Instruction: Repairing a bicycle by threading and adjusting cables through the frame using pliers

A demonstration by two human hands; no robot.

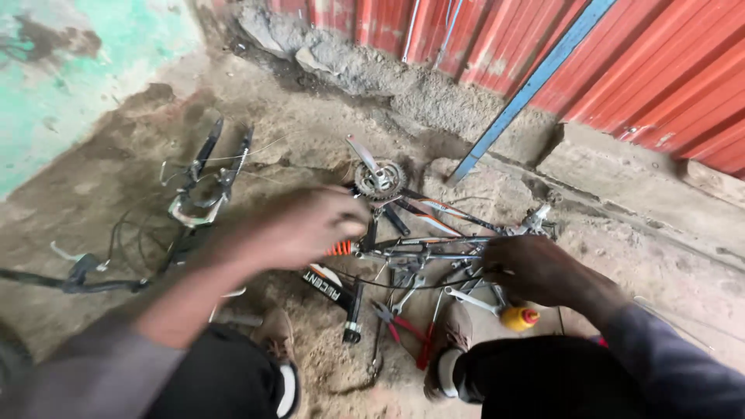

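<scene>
- Bike frame [419, 247] lies dismantled on the dirt floor [326, 132], crank sprocket [379, 180] at its top.
- Left hand [299, 226] hovers over it, blurred; grip unclear.
- Right hand [539, 269] curls onto frame tubes.
- Red pliers [403, 326] and yellow-handled screwdriver [504, 312] lie just beside.

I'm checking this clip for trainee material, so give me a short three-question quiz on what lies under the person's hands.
1. True or false: the red-handled pliers lie on the dirt ground between the person's two shoes.
2. Which is nearest the right hand? A) the fork B) the yellow-handled screwdriver C) the blue bar
3. What toothed part lies just beyond the left hand?

Key:
1. True.
2. B.
3. The crankset, with its chainrings, on the bicycle frame.
</scene>
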